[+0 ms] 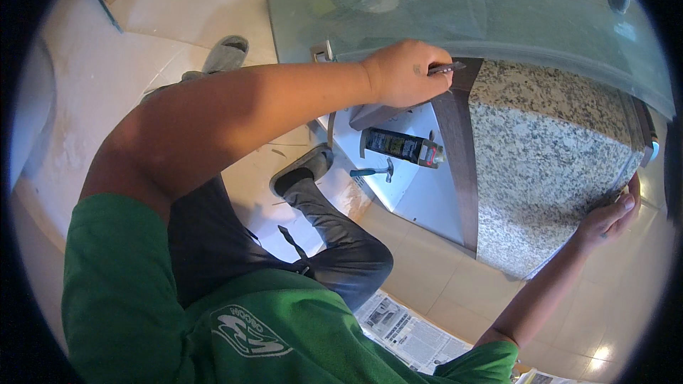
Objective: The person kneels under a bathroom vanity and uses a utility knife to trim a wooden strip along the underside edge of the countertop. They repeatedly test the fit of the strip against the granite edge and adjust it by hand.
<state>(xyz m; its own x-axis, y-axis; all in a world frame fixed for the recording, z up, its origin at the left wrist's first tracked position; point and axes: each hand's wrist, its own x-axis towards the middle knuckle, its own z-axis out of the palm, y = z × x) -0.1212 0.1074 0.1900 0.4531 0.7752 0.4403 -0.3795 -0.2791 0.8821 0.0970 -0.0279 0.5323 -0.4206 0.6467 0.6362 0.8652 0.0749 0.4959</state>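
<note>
My left hand (409,75) is closed in a fist around a thin dark strip (447,68), whose tip sticks out past the thumb; I cannot make out its kind. Just beyond the fist runs the edge of a glass pane. A speckled granite slab (541,163) stands to the right, bordered by a dark brown board (462,171). My right hand (610,219) grips the slab's right edge, thumb on the near side and fingers partly hidden along it. Below my left hand, a black bottle (400,146) and a hammer (376,171) with a teal handle lie on a white panel (429,203).
The large greenish glass pane (455,7) spans the top, with a metal fitting (321,51) at its corner. Newspaper (409,331) covers part of the tiled floor (420,242) near me. My slippered foot (302,169) rests beside the white panel. Small scraps lie about.
</note>
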